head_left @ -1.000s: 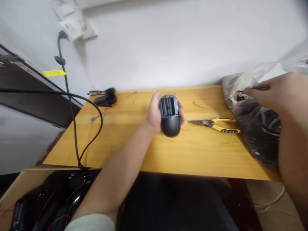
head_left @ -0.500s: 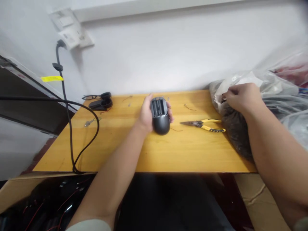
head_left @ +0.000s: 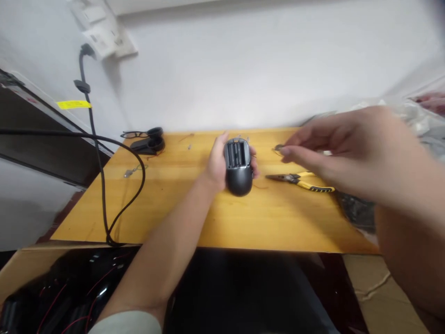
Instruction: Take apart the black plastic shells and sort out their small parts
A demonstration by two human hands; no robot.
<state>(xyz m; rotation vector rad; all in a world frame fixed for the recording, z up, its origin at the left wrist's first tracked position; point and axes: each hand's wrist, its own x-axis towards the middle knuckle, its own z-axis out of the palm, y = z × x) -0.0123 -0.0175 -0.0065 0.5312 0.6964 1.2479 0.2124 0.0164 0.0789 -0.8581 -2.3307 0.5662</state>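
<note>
In my left hand (head_left: 217,162) lies a black rounded device (head_left: 239,178), its open slotted compartment facing up and its smooth domed end towards me. My fingers wrap around both sides of it. My right hand (head_left: 333,148), a little blurred, pinches a small dark round piece (head_left: 279,147) between thumb and fingertips, to the right of the device. What exactly this piece is, I cannot make out. Below that hand, long-nose pliers (head_left: 295,180) with yellow and black handles lie on the wooden table (head_left: 243,227), their grips partly hidden.
A black part with round cups (head_left: 149,143) sits at the back left, near a small metal piece with a wire (head_left: 129,173). A black cable (head_left: 101,185) loops over the left side. Plastic bags (head_left: 399,111) stand at the right. Below the front edge, a box holds black parts (head_left: 69,287).
My right hand has come out of the bag on the right and moved left towards the device, with a small dark piece in its fingertips. The left hand still holds the device.
</note>
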